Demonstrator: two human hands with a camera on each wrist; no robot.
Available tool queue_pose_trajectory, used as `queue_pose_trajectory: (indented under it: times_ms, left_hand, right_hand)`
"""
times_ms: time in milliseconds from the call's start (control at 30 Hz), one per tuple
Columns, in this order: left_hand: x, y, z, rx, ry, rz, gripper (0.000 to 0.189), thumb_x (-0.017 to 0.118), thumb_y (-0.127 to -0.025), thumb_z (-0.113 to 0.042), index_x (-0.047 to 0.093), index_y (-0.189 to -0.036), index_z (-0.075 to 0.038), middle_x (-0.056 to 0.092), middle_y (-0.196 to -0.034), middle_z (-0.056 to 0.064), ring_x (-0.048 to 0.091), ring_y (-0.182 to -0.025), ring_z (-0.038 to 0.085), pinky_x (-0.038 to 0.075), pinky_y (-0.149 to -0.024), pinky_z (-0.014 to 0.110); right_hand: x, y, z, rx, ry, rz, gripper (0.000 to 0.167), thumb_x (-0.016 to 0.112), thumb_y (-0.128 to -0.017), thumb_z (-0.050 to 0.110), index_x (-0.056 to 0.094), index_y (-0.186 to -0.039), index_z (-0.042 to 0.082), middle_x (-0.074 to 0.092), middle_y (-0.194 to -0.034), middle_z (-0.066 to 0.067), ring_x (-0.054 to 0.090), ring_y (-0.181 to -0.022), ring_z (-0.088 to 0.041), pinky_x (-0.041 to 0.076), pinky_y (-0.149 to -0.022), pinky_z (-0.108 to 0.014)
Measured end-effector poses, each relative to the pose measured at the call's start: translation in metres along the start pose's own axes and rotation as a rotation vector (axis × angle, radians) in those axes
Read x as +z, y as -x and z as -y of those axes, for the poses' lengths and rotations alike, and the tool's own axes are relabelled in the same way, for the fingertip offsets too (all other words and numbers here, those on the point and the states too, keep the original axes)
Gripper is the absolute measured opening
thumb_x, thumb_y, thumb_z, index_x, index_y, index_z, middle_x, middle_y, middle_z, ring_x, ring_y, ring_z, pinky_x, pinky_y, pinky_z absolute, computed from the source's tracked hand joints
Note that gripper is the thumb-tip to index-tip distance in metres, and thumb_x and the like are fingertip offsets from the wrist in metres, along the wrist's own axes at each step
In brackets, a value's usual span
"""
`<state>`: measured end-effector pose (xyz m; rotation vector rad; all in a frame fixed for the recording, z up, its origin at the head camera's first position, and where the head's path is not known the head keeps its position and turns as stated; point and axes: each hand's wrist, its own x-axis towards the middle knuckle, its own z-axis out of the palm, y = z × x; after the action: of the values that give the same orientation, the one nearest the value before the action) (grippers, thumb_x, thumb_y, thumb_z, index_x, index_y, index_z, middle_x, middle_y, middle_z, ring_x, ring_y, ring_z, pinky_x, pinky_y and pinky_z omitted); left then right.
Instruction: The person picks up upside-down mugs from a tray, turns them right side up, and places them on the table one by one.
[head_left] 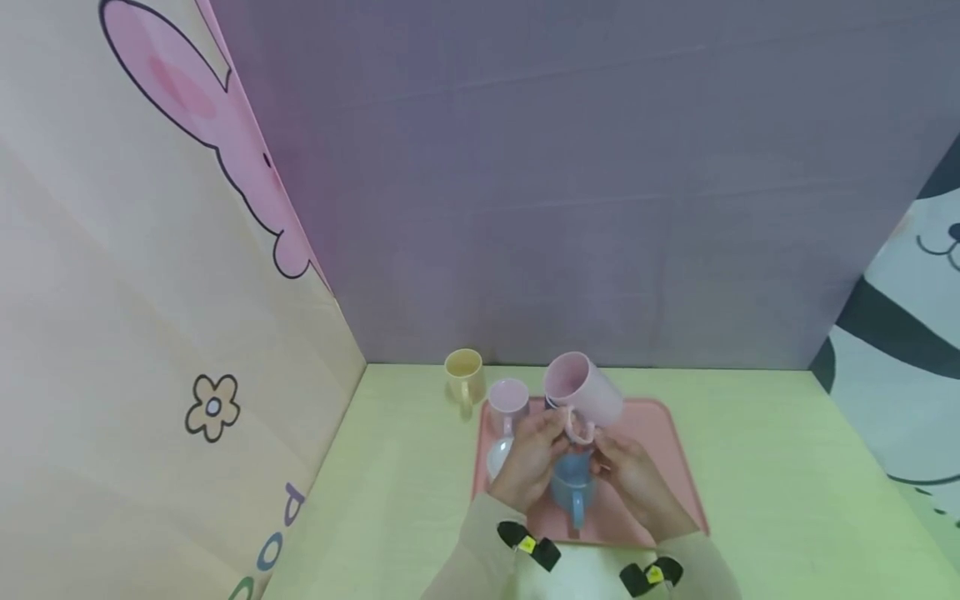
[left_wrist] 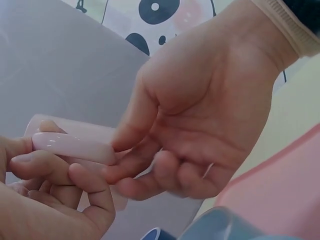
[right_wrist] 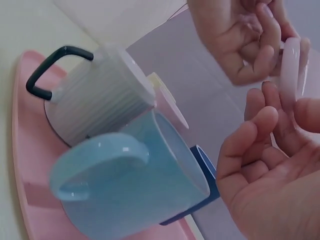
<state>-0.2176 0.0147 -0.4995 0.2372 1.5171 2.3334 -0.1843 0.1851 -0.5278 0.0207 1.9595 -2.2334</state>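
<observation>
A pink mug (head_left: 600, 402) hangs tilted over the tray, its mouth turned to the left and its handle (head_left: 579, 431) toward me. On the handle's left side, my left hand (head_left: 534, 457) grips with its fingertips. From the other side my right hand (head_left: 636, 482) pinches the same handle between thumb and fingers. In the right wrist view, the handle (right_wrist: 290, 72) runs between both hands. Below them a light blue mug (head_left: 573, 487) stands on the pink tray (head_left: 648, 429), handle toward me.
A white ribbed mug (right_wrist: 102, 95) with a dark handle stands beside the light blue one. Behind are another pink mug (head_left: 510, 396) and a dark blue item (right_wrist: 206, 167), partly hidden. A yellow mug (head_left: 462, 377) stands off the tray, near the grey back wall (head_left: 525, 208).
</observation>
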Motion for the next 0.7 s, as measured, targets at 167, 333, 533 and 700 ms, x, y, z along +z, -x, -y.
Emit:
queue_pose_trajectory:
  times_ms: [167, 333, 533, 700]
  left_hand:
    - [-0.005, 0.004, -0.008, 0.070, -0.080, -0.017, 0.032, 0.055, -0.105, -0.028, 0.058, -0.079, -0.011, 0.054, -0.081, -0.004, 0.051, -0.079, 0.012, 0.044, -0.078, 0.025]
    - [-0.012, 0.007, -0.016, 0.140, -0.089, -0.043, 0.036, 0.057, -0.104, -0.019, 0.050, -0.076, 0.004, 0.051, -0.078, 0.001, 0.053, -0.083, 0.017, 0.044, -0.086, 0.030]
    - [-0.026, 0.010, -0.029, 0.241, -0.173, -0.041, 0.039, 0.053, -0.106, -0.015, 0.049, -0.085, 0.017, 0.056, -0.082, 0.007, 0.056, -0.081, 0.017, 0.048, -0.078, 0.025]
    - [-0.042, 0.014, -0.037, 0.241, -0.241, -0.071, 0.040, 0.052, -0.107, -0.018, 0.051, -0.087, 0.017, 0.055, -0.084, 0.008, 0.055, -0.080, 0.016, 0.047, -0.075, 0.025]
  right_hand:
    - [-0.004, 0.000, -0.002, 0.017, 0.102, -0.064, 0.031, 0.047, -0.109, 0.030, 0.068, -0.114, 0.007, 0.068, -0.102, 0.004, 0.059, -0.089, -0.011, 0.055, -0.086, -0.030]
    - [-0.014, 0.003, -0.002, 0.023, 0.191, -0.102, 0.036, 0.045, -0.110, 0.029, 0.063, -0.122, 0.001, 0.067, -0.110, -0.005, 0.058, -0.093, -0.014, 0.057, -0.088, -0.031]
    - [-0.023, 0.007, 0.003, 0.030, 0.216, -0.144, 0.040, 0.045, -0.110, 0.027, 0.058, -0.130, -0.005, 0.066, -0.106, 0.003, 0.058, -0.093, -0.013, 0.057, -0.088, -0.029]
    - [-0.029, 0.007, 0.006, 0.023, 0.219, -0.178, 0.037, 0.045, -0.110, 0.024, 0.059, -0.127, -0.005, 0.065, -0.103, 0.002, 0.057, -0.089, -0.012, 0.057, -0.081, -0.024]
